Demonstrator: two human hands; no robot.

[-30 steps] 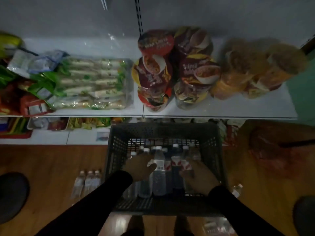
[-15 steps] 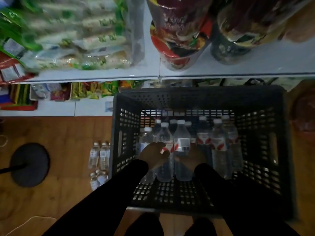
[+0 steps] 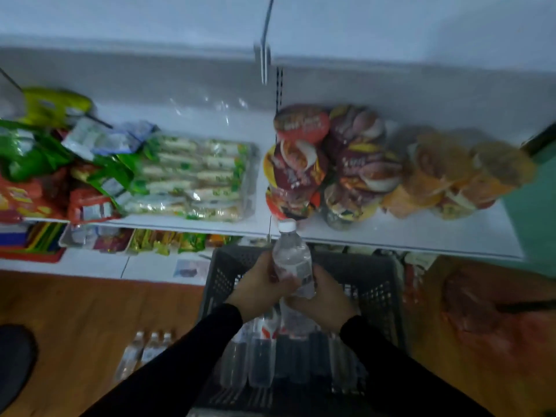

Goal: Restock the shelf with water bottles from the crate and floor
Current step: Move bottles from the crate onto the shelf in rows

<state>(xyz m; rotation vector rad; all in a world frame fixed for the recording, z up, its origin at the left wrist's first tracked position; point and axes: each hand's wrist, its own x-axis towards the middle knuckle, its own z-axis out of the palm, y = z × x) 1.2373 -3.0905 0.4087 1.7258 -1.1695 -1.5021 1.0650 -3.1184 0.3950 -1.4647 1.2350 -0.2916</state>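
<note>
At the far left we see a heap of green and red snack packets (image 3: 45, 173) on the white shelf (image 3: 406, 236), and just right of them a clear pack of pale wrapped sticks (image 3: 192, 182). Below, near the left on the wooden floor (image 3: 75, 320), a few water bottles (image 3: 144, 350) lie side by side, just left of the dark crate (image 3: 382, 284). Over the crate our left hand (image 3: 258, 287) curls its fingers round the lower part of one water bottle (image 3: 290, 257), which stands nearly upright with its white cap (image 3: 286, 226) reaching the shelf's front edge. Our right hand (image 3: 325, 299) sits just beside it, fingers curled at the bottle's base; we cannot tell whether it also holds a second bottle beneath. More bottles (image 3: 261, 356) stand upright inside the crate, below the two hands. Farther right on the shelf sit stacked red noodle bowls (image 3: 325, 161), then orange ones (image 3: 451, 176), blurred. On the floor at the near right lies a reddish plastic bag (image 3: 481, 320).
</note>
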